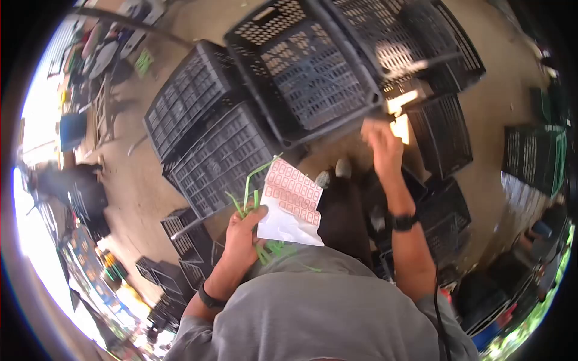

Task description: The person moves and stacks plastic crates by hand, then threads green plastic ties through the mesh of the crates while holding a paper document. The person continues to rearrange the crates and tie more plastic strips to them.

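Observation:
My left hand (242,233) is closed around a sheet of labels (292,201) and several thin green strips (248,201). Rows of red-outlined printing cover the upper part of the white sheet, while its lower part is bare. The strips stick out above my thumb and hang below the hand. My right hand (383,144) is raised just below the near right corner of an open black plastic crate (319,120). Its fingers are curled together and slightly blurred; whatever is between them, if anything, cannot be made out.
Black crates (220,162) stand stacked to the left, with another crate (439,135) on the right. Bright sun patches fall near the right hand. A further crate (530,159) with green on it stands at far right. A blue container (73,131) is at far left.

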`<action>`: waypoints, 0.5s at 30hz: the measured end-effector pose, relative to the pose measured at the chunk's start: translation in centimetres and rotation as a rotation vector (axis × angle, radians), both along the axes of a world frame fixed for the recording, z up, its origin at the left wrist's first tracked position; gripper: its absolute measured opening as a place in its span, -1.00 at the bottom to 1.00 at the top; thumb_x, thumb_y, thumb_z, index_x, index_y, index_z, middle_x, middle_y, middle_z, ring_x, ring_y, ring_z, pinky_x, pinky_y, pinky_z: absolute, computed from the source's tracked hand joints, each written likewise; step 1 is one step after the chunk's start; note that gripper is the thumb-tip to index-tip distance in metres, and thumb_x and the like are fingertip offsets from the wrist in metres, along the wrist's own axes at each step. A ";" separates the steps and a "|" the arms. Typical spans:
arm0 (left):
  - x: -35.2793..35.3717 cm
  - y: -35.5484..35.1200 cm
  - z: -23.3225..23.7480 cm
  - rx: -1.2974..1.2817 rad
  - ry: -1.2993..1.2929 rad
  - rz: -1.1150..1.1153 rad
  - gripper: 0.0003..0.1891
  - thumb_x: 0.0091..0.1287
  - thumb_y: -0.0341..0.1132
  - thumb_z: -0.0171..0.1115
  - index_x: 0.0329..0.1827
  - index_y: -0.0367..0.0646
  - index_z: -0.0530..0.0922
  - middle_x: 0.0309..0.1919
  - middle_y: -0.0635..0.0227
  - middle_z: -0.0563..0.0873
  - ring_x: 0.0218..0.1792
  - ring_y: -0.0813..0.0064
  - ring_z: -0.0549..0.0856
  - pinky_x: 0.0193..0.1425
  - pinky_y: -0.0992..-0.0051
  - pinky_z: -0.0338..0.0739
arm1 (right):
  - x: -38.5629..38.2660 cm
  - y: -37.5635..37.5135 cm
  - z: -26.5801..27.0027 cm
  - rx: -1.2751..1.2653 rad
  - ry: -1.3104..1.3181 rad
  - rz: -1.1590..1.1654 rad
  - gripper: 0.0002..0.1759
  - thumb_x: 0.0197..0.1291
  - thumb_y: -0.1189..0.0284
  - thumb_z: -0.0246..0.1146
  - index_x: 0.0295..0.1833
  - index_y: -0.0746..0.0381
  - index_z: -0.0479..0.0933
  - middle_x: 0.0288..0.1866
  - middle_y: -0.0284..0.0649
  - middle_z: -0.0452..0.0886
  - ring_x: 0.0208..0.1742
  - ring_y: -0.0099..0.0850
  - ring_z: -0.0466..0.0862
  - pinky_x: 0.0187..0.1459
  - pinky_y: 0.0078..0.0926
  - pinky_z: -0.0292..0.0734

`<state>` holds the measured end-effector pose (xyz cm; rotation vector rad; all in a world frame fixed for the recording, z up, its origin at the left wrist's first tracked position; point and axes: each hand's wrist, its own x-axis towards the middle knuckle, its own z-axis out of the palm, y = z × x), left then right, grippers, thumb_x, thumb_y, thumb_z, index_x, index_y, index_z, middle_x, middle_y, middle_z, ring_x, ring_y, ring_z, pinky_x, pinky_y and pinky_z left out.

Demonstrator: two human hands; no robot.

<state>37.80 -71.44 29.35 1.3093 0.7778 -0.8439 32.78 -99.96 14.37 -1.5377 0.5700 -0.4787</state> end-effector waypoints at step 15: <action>-9.3 9.5 2.6 -0.039 0.126 -0.034 -0.90 0.17 -0.53 0.24 -0.35 -0.11 0.52 -0.70 0.67 0.39 -0.78 0.85 0.22 -0.73 0.70 -0.01 | 16.5 20.9 2.7 -0.844 -0.238 0.709 -0.46 0.01 0.30 0.32 0.12 0.23 0.39 0.20 -0.17 0.38 0.32 -0.22 0.27 0.21 -0.21 0.21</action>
